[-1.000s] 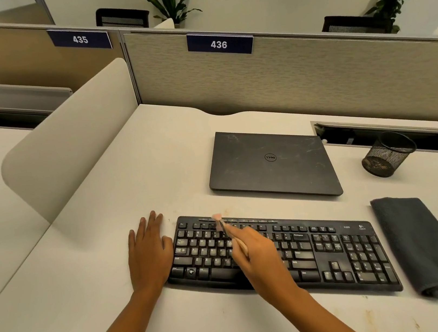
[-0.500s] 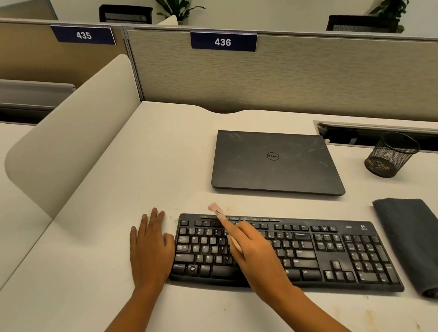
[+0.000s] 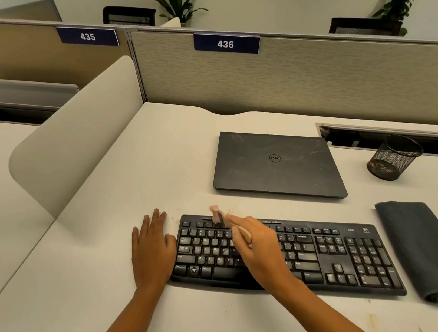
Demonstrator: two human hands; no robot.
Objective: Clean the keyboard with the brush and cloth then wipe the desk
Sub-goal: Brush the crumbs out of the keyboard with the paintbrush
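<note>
One keyboard (image 3: 282, 253), two hands (image 3: 152, 249).

Even, soft overhead light fills the frame, leaving faint shadows. The brush (image 3: 217, 215) tip at centre is motion-blurred. Straight lines bow toward the frame edges.

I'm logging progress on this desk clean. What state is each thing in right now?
Keyboard: flat on the desk, dusty, left end steadied.
Brush: held, bristles on the top key rows, blurred.
Right hand: closed on the brush.
Left hand: flat, open, against the keyboard's left edge.
Cloth: folded, unused, right of the keyboard.
Laptop: lid closed, smudged.
Mesh cup: tilted.
</note>
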